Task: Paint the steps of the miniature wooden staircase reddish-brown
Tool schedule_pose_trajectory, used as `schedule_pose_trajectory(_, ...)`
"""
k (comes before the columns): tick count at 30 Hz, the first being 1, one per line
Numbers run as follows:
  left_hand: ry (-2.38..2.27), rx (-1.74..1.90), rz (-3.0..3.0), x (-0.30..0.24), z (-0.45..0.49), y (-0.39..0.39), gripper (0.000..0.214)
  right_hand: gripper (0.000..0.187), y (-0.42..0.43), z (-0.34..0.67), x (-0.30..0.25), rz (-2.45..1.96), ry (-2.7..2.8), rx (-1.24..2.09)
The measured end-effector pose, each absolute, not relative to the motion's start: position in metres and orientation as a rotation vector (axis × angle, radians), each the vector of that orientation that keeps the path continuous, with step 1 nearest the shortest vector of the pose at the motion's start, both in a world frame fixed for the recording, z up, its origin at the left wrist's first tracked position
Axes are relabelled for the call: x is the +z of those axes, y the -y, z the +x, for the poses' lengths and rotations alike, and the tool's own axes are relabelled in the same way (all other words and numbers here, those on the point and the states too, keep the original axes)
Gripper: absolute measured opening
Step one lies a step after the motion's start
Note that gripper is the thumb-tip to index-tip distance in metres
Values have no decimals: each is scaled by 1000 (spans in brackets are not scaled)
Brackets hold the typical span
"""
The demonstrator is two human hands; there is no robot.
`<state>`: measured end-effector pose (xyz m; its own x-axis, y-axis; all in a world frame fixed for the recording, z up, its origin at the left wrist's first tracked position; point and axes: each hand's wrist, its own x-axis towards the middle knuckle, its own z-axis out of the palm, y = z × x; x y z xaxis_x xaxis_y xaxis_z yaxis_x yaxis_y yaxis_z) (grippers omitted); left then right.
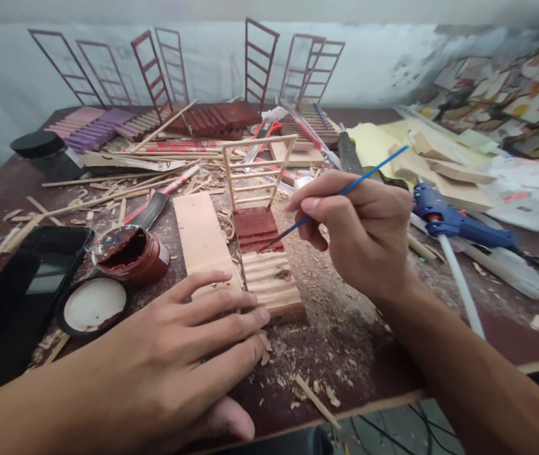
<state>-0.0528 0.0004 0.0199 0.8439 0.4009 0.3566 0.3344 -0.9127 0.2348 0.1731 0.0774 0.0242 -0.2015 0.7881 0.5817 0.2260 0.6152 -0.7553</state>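
Observation:
A small wooden model chair (272, 278) with a ridged seat and a ladder-like back lies in the middle of the table. Its far part is coated dark red; the near ridges are bare wood. My right hand (357, 227) pinches a thin blue paintbrush (373, 170), whose tip touches the seat where red meets bare wood. My left hand (203, 341) is spread flat, its fingertips against the chair's near left edge and over a plain wooden strip (203, 227). An open jar of red paint (131, 256) stands to the left, its lid (95, 304) lying beside it.
Behind, several finished model chairs (222, 119) stand near the wall among sticks and shavings. A blue glue gun (468, 221) rests at the right. A black phone (42, 297) and a dark lidded jar (46, 155) are at the left. The table's front edge (378, 401) runs below my arms.

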Motion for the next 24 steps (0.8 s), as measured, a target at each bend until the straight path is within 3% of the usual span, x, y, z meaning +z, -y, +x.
schedule_pose_trajectory(5, -560, 586, 2831, 19, -53, 0, 46, 27, -82, 176, 28, -886, 1529, 550)
schedule_pose_trajectory(24, -569, 525, 2785, 15, -56, 2, 50, 29, -85, 181, 27, -900, 1605, 473)
